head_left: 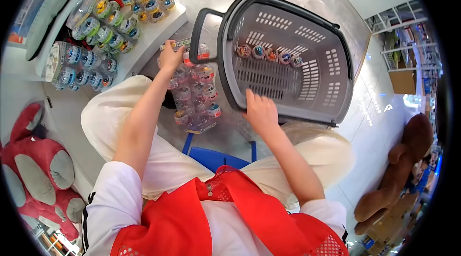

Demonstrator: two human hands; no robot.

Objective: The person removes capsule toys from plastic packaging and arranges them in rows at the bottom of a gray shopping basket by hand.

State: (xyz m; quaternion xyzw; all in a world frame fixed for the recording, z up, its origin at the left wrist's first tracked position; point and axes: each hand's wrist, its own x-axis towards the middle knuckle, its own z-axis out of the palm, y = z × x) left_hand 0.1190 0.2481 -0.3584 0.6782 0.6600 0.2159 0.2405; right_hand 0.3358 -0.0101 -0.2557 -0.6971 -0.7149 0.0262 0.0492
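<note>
My left hand (171, 56) is closed at the top edge of a clear pack of capsule toys (197, 90), which stands between my knees. Its round capsules show pink, red and blue contents. Over the near rim of a grey shopping basket (288, 83), my right hand (261, 111) has its fingers curled. The basket tilts so that its inside faces me, and its black handle (196, 35) sticks out to the left. Inside lies a row of several small capsule toys (272, 54).
At upper left, a white display ledge (170, 20) bears many capsule toys (113, 20). A blue stool (216, 157) is under me. A red-and-grey plush toy (43, 169) lies left, a brown plush (398, 174) right. Shelves (413, 44) stand at far right.
</note>
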